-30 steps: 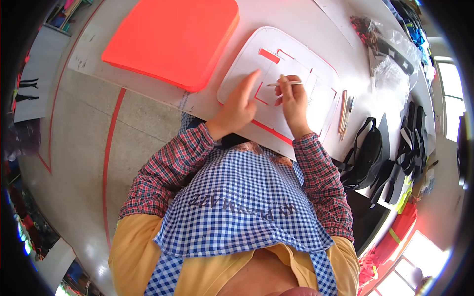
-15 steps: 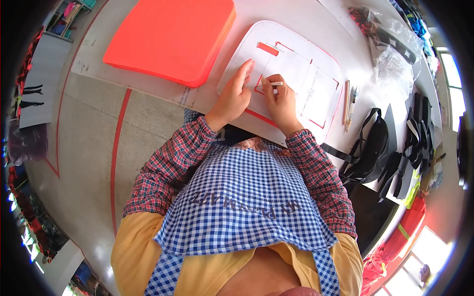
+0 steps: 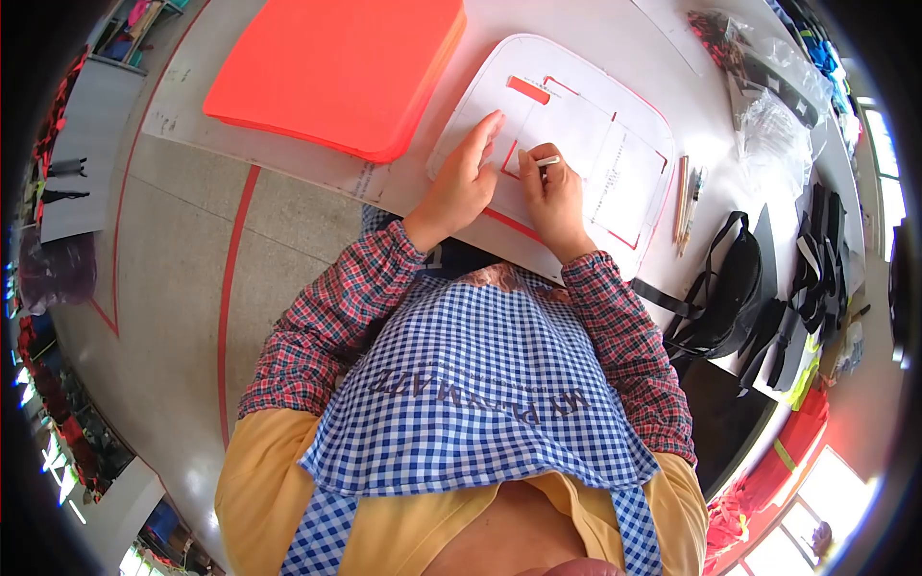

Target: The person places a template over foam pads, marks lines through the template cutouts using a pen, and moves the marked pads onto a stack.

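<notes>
A white template board [image 3: 576, 96] with rounded corners, red-edged slots and small writing lies on the table in front of me. My right hand [image 3: 554, 192] pinches a thin pale pen [image 3: 548, 161] over the board's lower middle, beside an L-shaped red slot. At the board's left edge, my left hand [image 3: 461, 182] rests on its side with its fingers stretched, holding nothing. A thick stack of bright orange-red sheets [image 3: 331, 72] lies to the left of the board.
Several pens [image 3: 685, 206] lie right of the board. Beyond them are a black bag [image 3: 728, 288], black straps [image 3: 816, 250] and clear plastic bags [image 3: 771, 139]. The grey table edge [image 3: 279, 163] runs below the stack, with tiled floor beneath.
My right hand has moved left and a little down across the board, and its fingers have closed more around the pen. My left hand has shifted slightly. The view has shifted slightly.
</notes>
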Action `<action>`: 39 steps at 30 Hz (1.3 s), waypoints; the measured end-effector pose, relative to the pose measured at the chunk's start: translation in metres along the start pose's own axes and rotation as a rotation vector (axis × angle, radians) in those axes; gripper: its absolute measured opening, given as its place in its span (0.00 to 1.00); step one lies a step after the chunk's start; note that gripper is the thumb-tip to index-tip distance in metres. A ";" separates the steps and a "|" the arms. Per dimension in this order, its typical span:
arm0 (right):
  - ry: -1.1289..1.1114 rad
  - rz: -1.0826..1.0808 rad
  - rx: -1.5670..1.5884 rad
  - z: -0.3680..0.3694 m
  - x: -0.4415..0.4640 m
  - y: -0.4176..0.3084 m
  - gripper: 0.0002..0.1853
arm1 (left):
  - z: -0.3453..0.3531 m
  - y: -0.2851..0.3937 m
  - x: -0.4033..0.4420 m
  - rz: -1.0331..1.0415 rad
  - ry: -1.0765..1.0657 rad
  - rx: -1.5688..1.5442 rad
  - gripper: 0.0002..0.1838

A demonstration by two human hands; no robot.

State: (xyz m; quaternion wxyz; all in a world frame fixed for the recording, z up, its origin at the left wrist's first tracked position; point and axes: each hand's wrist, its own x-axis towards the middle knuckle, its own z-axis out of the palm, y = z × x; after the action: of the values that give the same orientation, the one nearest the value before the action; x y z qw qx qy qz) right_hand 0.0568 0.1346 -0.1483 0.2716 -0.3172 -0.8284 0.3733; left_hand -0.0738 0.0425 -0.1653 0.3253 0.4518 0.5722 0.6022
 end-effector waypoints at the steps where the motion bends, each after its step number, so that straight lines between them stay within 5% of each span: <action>1: -0.010 0.037 0.035 -0.001 0.001 0.000 0.08 | 0.000 0.000 0.000 0.000 -0.002 0.006 0.34; 5: -0.006 0.239 0.407 -0.018 0.011 0.013 0.08 | -0.001 0.002 0.001 0.005 -0.018 0.005 0.34; 8: 0.052 -0.109 0.430 -0.098 0.043 0.008 0.16 | 0.000 -0.004 0.000 -0.004 -0.025 -0.011 0.34; 10: 0.223 -0.109 0.695 -0.174 0.063 -0.027 0.18 | 0.000 -0.006 0.002 -0.012 -0.028 -0.015 0.34; 11: 0.374 -0.206 0.588 -0.214 0.070 -0.052 0.19 | 0.000 -0.007 0.002 -0.006 -0.033 -0.011 0.34; 15: 0.228 -0.787 0.092 -0.344 0.072 -0.162 0.15 | 0.000 -0.013 0.004 0.009 -0.046 0.014 0.34; 19: 0.417 -0.408 -0.415 -0.368 0.039 -0.077 0.15 | 0.000 -0.017 0.004 0.013 -0.043 0.029 0.35; 23: 0.444 -0.087 -0.584 -0.385 0.011 -0.007 0.15 | 0.001 -0.022 0.004 0.065 -0.020 0.085 0.34; 39: 0.524 0.061 -0.540 -0.407 -0.023 0.027 0.15 | 0.002 -0.024 0.007 0.069 0.002 0.130 0.34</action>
State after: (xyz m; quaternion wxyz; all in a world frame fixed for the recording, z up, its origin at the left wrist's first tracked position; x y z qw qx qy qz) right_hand 0.3605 0.3132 0.0595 0.3696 -0.4865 -0.7897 0.0559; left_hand -0.0777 0.0525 -0.1883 0.2739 0.4910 0.5943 0.5751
